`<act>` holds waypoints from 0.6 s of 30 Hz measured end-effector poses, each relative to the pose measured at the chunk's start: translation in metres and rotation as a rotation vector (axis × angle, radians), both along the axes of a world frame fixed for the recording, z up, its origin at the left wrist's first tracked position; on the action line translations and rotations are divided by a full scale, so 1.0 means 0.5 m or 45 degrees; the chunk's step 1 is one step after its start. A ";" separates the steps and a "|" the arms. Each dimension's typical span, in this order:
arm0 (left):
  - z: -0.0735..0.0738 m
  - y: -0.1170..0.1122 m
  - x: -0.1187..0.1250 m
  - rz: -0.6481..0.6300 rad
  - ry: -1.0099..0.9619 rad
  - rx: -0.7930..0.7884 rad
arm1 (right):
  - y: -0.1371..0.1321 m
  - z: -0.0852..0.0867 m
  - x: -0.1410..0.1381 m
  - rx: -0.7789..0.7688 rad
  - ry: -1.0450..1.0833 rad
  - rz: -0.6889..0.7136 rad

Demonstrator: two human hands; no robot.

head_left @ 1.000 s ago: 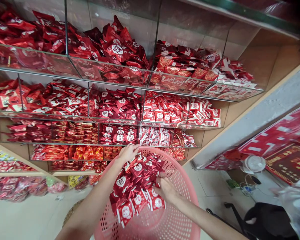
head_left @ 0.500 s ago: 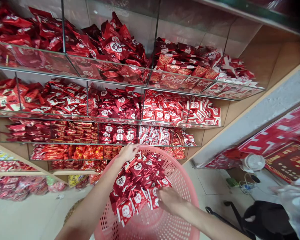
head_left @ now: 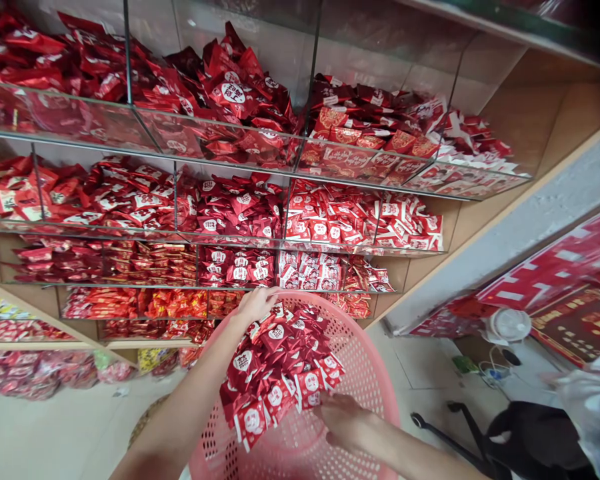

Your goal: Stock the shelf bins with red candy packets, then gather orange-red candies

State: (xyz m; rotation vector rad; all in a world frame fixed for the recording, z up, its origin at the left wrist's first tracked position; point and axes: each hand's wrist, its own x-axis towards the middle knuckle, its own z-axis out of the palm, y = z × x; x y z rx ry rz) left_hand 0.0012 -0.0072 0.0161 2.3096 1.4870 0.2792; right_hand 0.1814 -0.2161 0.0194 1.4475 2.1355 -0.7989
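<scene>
A pink perforated plastic basket (head_left: 380,373) stands below me, with a heap of small red sachets (head_left: 275,363) against its far left side. Several have white round labels. At the basket's far left rim, my left hand (head_left: 256,307) is closed over the edge. My right hand (head_left: 344,421) is inside the basket, just right of the lighter red sachets (head_left: 310,388) at the front of the heap. Its fingers are loosely bent and apart, with nothing visible in them; the fingertips are partly blurred.
Glass-fronted shelves (head_left: 240,241) ahead hold many red packets in divided compartments. Bagged goods (head_left: 35,373) lie on the floor at left. To the right are a black chair (head_left: 535,437), a white round device (head_left: 509,325) with cables, and red printed panels (head_left: 555,267) along the wall.
My right hand has drawn slightly back and down from the front sachets, exposing more of them. My left hand has stayed on the rim.
</scene>
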 end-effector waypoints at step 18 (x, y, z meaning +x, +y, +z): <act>-0.003 0.001 -0.002 -0.034 -0.016 0.025 | -0.011 -0.008 0.009 -0.044 -0.073 -0.030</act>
